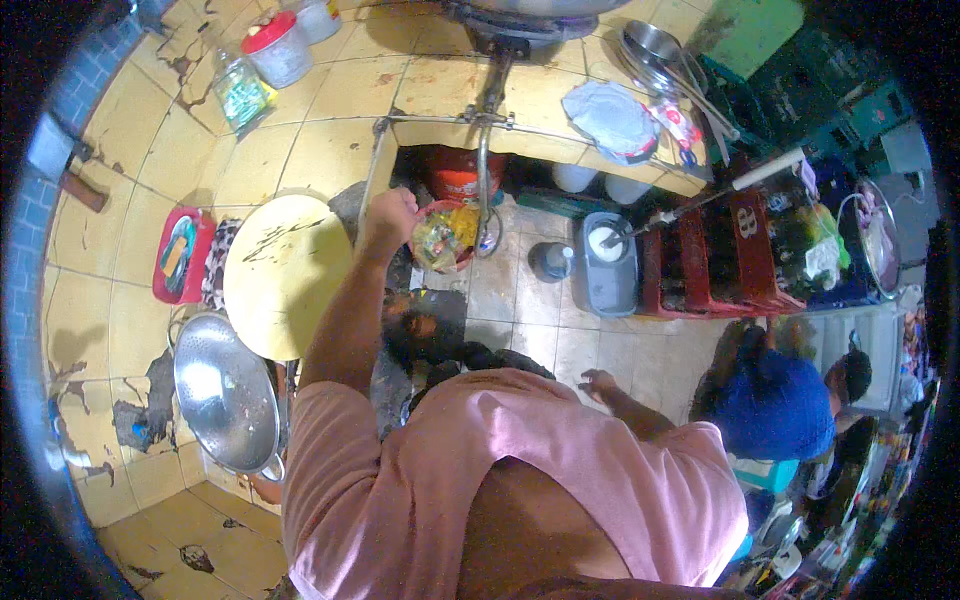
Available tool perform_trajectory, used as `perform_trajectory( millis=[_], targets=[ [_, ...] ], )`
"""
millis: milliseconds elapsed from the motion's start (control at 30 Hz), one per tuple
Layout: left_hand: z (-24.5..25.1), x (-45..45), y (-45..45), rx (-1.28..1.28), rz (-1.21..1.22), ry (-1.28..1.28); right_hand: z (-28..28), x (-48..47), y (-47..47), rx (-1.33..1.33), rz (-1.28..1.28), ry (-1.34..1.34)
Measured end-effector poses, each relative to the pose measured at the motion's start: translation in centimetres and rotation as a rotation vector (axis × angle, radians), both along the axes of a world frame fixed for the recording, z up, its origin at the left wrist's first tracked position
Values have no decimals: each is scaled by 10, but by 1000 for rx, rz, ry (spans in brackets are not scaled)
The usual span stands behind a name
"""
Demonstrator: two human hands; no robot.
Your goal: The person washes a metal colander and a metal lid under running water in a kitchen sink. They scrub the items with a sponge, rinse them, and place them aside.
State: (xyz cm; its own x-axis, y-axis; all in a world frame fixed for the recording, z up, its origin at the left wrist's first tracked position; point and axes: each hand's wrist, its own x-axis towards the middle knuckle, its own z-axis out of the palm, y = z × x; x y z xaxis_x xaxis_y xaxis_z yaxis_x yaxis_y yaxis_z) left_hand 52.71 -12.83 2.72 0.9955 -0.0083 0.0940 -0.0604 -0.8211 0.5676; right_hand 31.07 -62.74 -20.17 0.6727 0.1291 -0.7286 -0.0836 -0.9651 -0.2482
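Note:
My left hand (393, 216) is raised by the counter edge, its fingers curled at the rim of a red waste bin (466, 264) filled with plastic wrappers (441, 241). Whether those fingers hold anything is hidden. Beside that forearm lies a round pale-yellow board (289, 277). My right hand (598, 384) hangs low over the tiled floor (536, 300), fingers apart and nothing in them. A metal pipe (484, 169) runs down from the burner next to the bin, and a red bucket (457, 180) stands behind it in the recess.
A metal colander (225, 394) and pink container (169, 274) are at left; a cleaver (84, 189) is at the wall. A wok (540, 9) sits ahead. A grey tub (607, 289) with a mop stands near red crates (757, 240). A person in blue (772, 405) is at right.

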Motion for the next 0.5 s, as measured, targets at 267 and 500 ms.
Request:
perform_trajectory(
  millis=[267, 500],
  targets=[
    [83, -122, 37, -73, 229, -149, 119, 137, 197, 627, 561, -305],
    [119, -293, 117, -204, 844, -391, 454, 27, 381, 2017, 916, 334]
  ],
)
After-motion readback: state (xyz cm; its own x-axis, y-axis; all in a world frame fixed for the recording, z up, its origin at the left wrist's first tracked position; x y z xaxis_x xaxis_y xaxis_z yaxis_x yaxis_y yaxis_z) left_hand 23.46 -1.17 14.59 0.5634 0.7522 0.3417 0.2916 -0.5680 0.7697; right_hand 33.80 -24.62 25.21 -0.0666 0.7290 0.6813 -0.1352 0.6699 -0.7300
